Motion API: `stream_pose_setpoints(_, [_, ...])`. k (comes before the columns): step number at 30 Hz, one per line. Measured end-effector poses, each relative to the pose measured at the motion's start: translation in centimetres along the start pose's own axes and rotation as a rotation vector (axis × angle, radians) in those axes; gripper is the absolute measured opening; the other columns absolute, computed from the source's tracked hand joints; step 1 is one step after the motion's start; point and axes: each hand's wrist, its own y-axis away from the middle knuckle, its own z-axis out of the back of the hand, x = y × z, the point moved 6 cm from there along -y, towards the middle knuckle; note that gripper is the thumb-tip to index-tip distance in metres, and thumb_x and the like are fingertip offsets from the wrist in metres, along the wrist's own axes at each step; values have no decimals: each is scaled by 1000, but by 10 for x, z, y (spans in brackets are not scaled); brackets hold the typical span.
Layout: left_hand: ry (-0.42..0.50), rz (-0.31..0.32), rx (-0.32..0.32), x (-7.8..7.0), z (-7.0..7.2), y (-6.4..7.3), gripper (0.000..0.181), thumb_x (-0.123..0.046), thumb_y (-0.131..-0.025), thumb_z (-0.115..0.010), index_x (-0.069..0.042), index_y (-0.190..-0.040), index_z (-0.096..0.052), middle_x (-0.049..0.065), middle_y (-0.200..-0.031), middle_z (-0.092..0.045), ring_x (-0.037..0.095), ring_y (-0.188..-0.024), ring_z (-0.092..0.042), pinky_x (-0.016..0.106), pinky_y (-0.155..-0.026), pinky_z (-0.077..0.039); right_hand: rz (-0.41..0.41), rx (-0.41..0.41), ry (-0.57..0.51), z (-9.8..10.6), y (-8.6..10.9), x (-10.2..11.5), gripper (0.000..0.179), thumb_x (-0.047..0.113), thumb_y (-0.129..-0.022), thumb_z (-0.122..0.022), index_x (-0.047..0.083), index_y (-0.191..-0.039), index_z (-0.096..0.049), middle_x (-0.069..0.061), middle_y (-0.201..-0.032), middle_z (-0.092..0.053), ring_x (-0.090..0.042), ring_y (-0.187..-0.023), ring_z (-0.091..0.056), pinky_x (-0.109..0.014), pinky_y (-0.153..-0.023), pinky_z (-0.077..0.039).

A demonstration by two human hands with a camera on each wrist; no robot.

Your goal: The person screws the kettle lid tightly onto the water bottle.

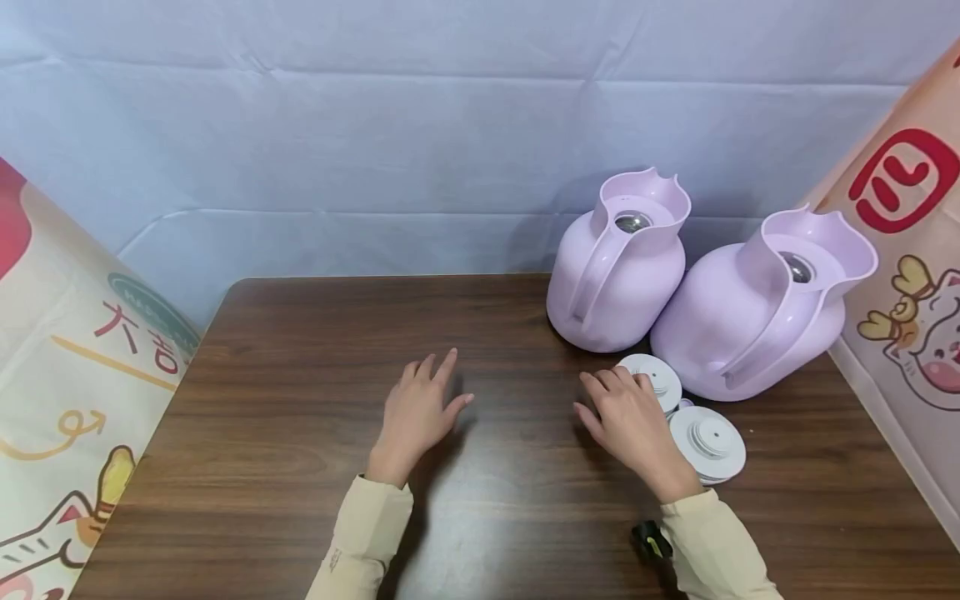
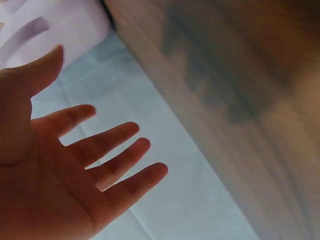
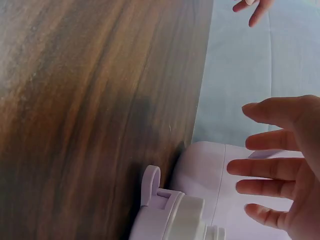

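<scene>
My left hand [image 1: 417, 414] hovers over the left-middle of the table with its fingers spread, holding nothing; in the left wrist view its palm and fingers [image 2: 120, 140] are bare. Fingers relaxed, my right hand [image 1: 626, 417] is beside two round white lids and overlaps the farther lid [image 1: 658, 379] in the head view. The nearer lid [image 1: 708, 442] lies upside down by the right wrist. In the right wrist view, a lilac lid with a loop [image 3: 160, 215] shows below the hand. Behind the lids stand two lilac jugs, the left jug [image 1: 618, 275] and the right jug [image 1: 742, 317], both with uncovered mouths.
The brown wooden table [image 1: 285, 358] reaches a pale cloth backdrop [image 1: 375, 150] at the rear. Printed panels flank it, one panel [image 1: 82, 375] at left and another at right. A small dark object [image 1: 651, 540] shows beside the right sleeve.
</scene>
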Motion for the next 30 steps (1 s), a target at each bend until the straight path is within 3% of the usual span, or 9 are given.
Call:
stream_pose_setpoints(4, [3, -4, 19, -10, 6, -7, 61, -43, -86, -59, -14, -137, -42, 19, -127, -49, 35, -115, -44, 46, -82, -44, 9, 25, -3, 0, -2, 0, 32, 17, -75, -71, -4, -98, -64, -15, -86, -62, -31, -82, -52, -43, -66, -34])
stream_pose_setpoints(15, [43, 33, 135, -41, 16, -27, 58, -36, -86, -61, -11, -135, -44, 17, -129, -48, 33, -120, -40, 44, -87, -42, 8, 197, -9, -3, -7, 1, 29, 16, -75, -71, -2, -97, -64, -14, -89, -63, -30, -85, -54, -46, -70, -40])
stream_pose_setpoints(21, [64, -12, 185, -71, 18, -42, 58, -36, -87, -59, -12, -137, -42, 15, -132, -46, 31, -123, -38, 42, -89, -41, 10, 233, -3, -5, -9, 2, 30, 16, -74, -71, -2, -97, -64, -14, -89, -63, -30, -86, -55, -45, -70, -40])
stream_pose_setpoints(30, [81, -53, 205, -107, 22, -61, 56, -35, -87, -59, -10, -135, -44, 11, -129, -50, 24, -119, -44, 37, -89, -42, 18, 235, 5, -8, -7, 3, 30, 17, -72, -74, -1, -95, -65, -13, -87, -63, -29, -84, -54, -44, -68, -40])
